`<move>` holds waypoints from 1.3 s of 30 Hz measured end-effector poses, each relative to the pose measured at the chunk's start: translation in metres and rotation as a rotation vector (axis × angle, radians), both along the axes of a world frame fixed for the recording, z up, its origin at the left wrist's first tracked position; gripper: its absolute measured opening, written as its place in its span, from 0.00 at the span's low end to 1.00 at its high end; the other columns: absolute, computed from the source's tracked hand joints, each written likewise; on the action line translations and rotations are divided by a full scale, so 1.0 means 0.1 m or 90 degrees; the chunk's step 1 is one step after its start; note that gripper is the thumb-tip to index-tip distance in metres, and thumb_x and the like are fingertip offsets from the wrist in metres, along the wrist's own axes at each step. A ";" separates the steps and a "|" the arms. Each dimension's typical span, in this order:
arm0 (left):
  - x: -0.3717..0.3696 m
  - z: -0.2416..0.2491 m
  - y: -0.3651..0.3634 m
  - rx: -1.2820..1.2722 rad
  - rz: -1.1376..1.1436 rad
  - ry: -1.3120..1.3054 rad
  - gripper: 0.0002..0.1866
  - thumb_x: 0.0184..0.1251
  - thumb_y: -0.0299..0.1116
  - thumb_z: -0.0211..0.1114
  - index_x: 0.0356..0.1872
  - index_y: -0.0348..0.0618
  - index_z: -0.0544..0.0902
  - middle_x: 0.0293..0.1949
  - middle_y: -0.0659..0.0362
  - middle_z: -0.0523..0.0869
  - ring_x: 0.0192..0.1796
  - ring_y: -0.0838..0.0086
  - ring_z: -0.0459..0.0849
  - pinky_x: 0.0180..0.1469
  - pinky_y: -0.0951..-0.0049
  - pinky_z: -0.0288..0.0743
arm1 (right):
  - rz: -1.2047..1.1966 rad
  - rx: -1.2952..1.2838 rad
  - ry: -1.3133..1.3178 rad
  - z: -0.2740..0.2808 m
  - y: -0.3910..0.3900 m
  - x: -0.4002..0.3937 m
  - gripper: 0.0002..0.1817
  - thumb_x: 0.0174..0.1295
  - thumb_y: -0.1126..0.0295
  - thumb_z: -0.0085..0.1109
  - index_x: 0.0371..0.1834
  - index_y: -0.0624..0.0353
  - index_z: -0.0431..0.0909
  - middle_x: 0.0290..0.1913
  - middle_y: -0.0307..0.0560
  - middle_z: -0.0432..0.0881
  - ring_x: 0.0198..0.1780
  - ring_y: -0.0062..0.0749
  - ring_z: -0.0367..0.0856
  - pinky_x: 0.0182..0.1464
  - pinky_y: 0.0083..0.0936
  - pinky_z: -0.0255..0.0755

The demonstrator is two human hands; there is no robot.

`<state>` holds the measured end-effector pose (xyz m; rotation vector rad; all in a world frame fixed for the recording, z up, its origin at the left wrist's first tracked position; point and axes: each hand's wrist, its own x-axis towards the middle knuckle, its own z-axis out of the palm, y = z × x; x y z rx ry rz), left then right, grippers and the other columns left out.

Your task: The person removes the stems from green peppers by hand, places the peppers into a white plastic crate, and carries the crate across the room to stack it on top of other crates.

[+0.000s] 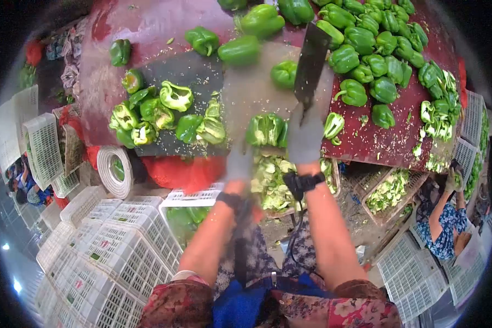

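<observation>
My right hand (305, 131), in a grey glove, is closed round the handle of a broad dark knife (312, 63), whose blade points up and away over the board. My left hand (239, 161), also gloved, is blurred at the near edge of the cutting board (251, 93); its fingers are smeared by motion. Between the two hands lies a cut green pepper (265, 130). Whole peppers (240, 51) lie farther up. Cut peppers (157, 112) are grouped on the dark mat at the left. A cut piece (333, 125) sits right of my right hand.
A heap of whole peppers (385, 49) covers the table's right back, with cut pieces (440, 117) at its edge. Below the near edge stands a crate of pepper scraps (273, 177). White crates (115, 240) are stacked at left. Another person (445, 224) is at the far right.
</observation>
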<state>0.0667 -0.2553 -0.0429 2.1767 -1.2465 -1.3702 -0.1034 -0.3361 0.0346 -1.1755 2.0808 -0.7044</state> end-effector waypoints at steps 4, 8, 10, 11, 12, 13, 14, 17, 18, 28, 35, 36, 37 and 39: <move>0.02 0.30 -0.13 0.080 0.004 -0.004 0.24 0.72 0.41 0.59 0.63 0.37 0.77 0.55 0.40 0.84 0.59 0.48 0.82 0.61 0.60 0.75 | 0.110 0.222 0.132 -0.82 -0.14 -0.05 0.18 0.66 0.63 0.54 0.51 0.65 0.75 0.45 0.73 0.81 0.49 0.66 0.81 0.50 0.51 0.75; 0.20 0.33 -0.55 -0.083 -0.041 -0.089 0.26 0.74 0.43 0.58 0.67 0.39 0.74 0.61 0.39 0.79 0.65 0.46 0.76 0.68 0.56 0.69 | 0.063 0.121 0.050 -0.66 -0.14 -0.08 0.21 0.70 0.56 0.49 0.47 0.65 0.78 0.41 0.70 0.83 0.44 0.66 0.82 0.46 0.55 0.74; 0.25 0.25 -1.15 -0.295 -0.108 -0.135 0.27 0.73 0.42 0.58 0.68 0.39 0.72 0.64 0.39 0.77 0.66 0.45 0.74 0.70 0.55 0.67 | 0.075 0.085 0.085 -0.67 -0.11 -0.12 0.18 0.71 0.59 0.50 0.44 0.67 0.78 0.36 0.68 0.82 0.39 0.65 0.82 0.40 0.50 0.73; 0.27 0.26 -1.50 -0.405 -0.152 -0.163 0.28 0.73 0.42 0.58 0.69 0.38 0.72 0.64 0.39 0.76 0.66 0.44 0.74 0.70 0.54 0.66 | 0.073 0.053 0.065 -0.56 -0.11 -0.09 0.18 0.71 0.60 0.51 0.44 0.67 0.78 0.35 0.67 0.82 0.37 0.64 0.81 0.38 0.48 0.73; 0.27 0.14 -1.83 -0.455 -0.182 -0.182 0.28 0.73 0.41 0.58 0.69 0.38 0.71 0.65 0.39 0.75 0.67 0.45 0.73 0.71 0.55 0.66 | 0.067 0.025 0.044 -0.47 -0.12 -0.07 0.17 0.71 0.60 0.51 0.44 0.67 0.78 0.33 0.67 0.82 0.36 0.63 0.81 0.37 0.47 0.72; 0.27 0.01 -2.14 -0.503 -0.215 -0.201 0.28 0.73 0.40 0.58 0.69 0.38 0.71 0.66 0.38 0.74 0.68 0.45 0.73 0.71 0.56 0.66 | 0.086 0.044 0.052 -0.43 -0.13 -0.03 0.16 0.72 0.61 0.51 0.45 0.66 0.78 0.33 0.66 0.81 0.33 0.62 0.80 0.35 0.44 0.71; 0.27 -0.13 -2.45 -0.443 -0.245 -0.176 0.27 0.72 0.40 0.59 0.68 0.38 0.72 0.64 0.39 0.76 0.66 0.45 0.74 0.69 0.55 0.68 | 0.080 0.070 0.017 -0.39 -0.15 0.03 0.16 0.71 0.61 0.51 0.46 0.65 0.77 0.35 0.67 0.81 0.36 0.63 0.80 0.38 0.47 0.71; 0.15 -0.03 -2.74 -0.254 -0.305 -0.232 0.25 0.69 0.40 0.61 0.63 0.39 0.76 0.55 0.39 0.80 0.59 0.44 0.79 0.62 0.52 0.73 | 0.060 0.116 -0.044 -0.41 -0.15 0.17 0.16 0.70 0.60 0.52 0.49 0.62 0.75 0.40 0.69 0.81 0.43 0.67 0.80 0.44 0.53 0.73; 0.08 0.01 -2.78 -0.194 -0.318 -0.275 0.24 0.69 0.40 0.62 0.62 0.39 0.77 0.53 0.39 0.82 0.57 0.44 0.80 0.60 0.51 0.74 | 0.059 0.105 -0.032 -0.50 -0.17 0.19 0.16 0.70 0.60 0.52 0.50 0.62 0.75 0.40 0.69 0.81 0.43 0.67 0.80 0.44 0.53 0.73; 0.07 -0.26 -2.06 -0.271 -0.127 -0.133 0.21 0.67 0.42 0.64 0.56 0.42 0.80 0.42 0.39 0.84 0.49 0.45 0.82 0.52 0.50 0.76 | 0.065 -0.002 0.012 -0.09 -0.51 0.36 0.17 0.72 0.60 0.51 0.52 0.62 0.76 0.37 0.65 0.83 0.39 0.65 0.81 0.41 0.48 0.74; 0.62 -0.01 -2.53 -0.275 -0.076 -0.291 0.26 0.67 0.45 0.65 0.63 0.47 0.78 0.53 0.38 0.82 0.58 0.45 0.80 0.61 0.55 0.72 | 0.192 0.164 0.033 -0.94 -0.64 0.51 0.16 0.70 0.60 0.49 0.48 0.61 0.74 0.43 0.71 0.82 0.45 0.69 0.80 0.47 0.58 0.72; 0.68 0.01 -2.65 -0.279 -0.039 -0.349 0.28 0.66 0.46 0.66 0.65 0.48 0.77 0.56 0.38 0.81 0.60 0.45 0.79 0.64 0.55 0.72 | 0.195 0.165 0.030 -0.93 -0.63 0.48 0.16 0.70 0.59 0.49 0.47 0.61 0.74 0.42 0.71 0.82 0.45 0.69 0.80 0.47 0.58 0.72; 0.75 -0.02 -2.77 -0.306 -0.043 -0.344 0.31 0.64 0.48 0.68 0.67 0.49 0.75 0.58 0.38 0.79 0.61 0.44 0.78 0.65 0.55 0.71 | 0.198 0.170 0.030 -0.89 -0.61 0.45 0.16 0.70 0.59 0.49 0.47 0.61 0.75 0.42 0.71 0.82 0.45 0.69 0.80 0.47 0.57 0.72; 0.86 -0.07 -3.14 -0.372 -0.053 -0.331 0.38 0.60 0.51 0.72 0.71 0.50 0.71 0.63 0.38 0.76 0.64 0.43 0.76 0.67 0.54 0.71 | 0.177 0.154 0.048 -0.85 -0.53 0.41 0.16 0.70 0.60 0.49 0.45 0.62 0.75 0.41 0.70 0.82 0.43 0.69 0.80 0.45 0.56 0.72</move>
